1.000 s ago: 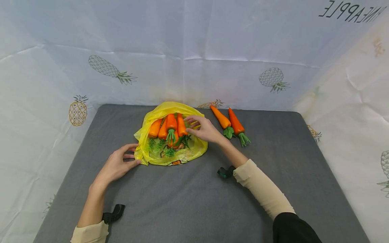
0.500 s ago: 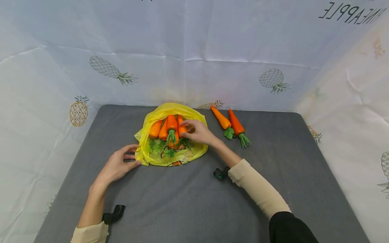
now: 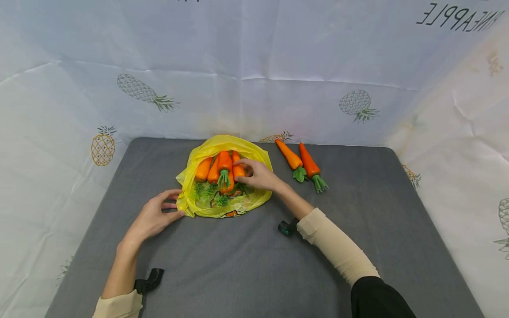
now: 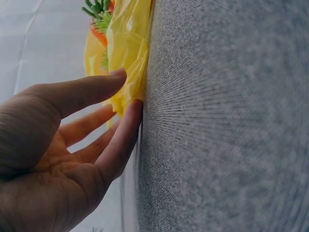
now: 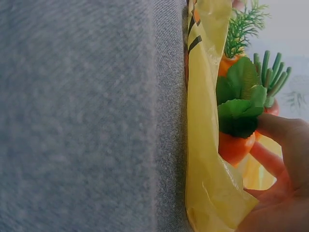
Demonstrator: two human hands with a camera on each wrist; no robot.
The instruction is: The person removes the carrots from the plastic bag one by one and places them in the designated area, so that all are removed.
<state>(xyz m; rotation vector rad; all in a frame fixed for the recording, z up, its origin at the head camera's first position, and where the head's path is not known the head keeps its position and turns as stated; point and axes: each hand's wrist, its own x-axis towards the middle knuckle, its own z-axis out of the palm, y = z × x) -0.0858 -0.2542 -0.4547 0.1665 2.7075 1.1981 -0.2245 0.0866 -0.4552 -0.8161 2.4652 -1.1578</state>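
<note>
Your left hand [image 3: 153,216] is loosely curved, thumb and fingers apart, tips touching the left edge of the yellow bag [image 3: 222,141]. Your right hand [image 3: 260,175] reaches in over the bag's right rim, thumb and fingers curled over the rightmost carrot [image 3: 239,170]; can't tell how firm that hold is. Your hands are well apart, one each side.

The bag lies on the grey table [image 3: 246,269], mouth facing you, at least five carrots inside. In your way: the middle carrot [image 3: 224,160] sits just left of your right fingertips, and in the right wrist view a leafy top [image 5: 241,96] hides part of the carrot there.

Outside the bag, right of it near the table's far edge: an orange carrot [image 3: 289,154] and a redder carrot [image 3: 308,159], side by side, green ends toward you. Pineapple-print curtain [image 3: 258,106] behind.
</note>
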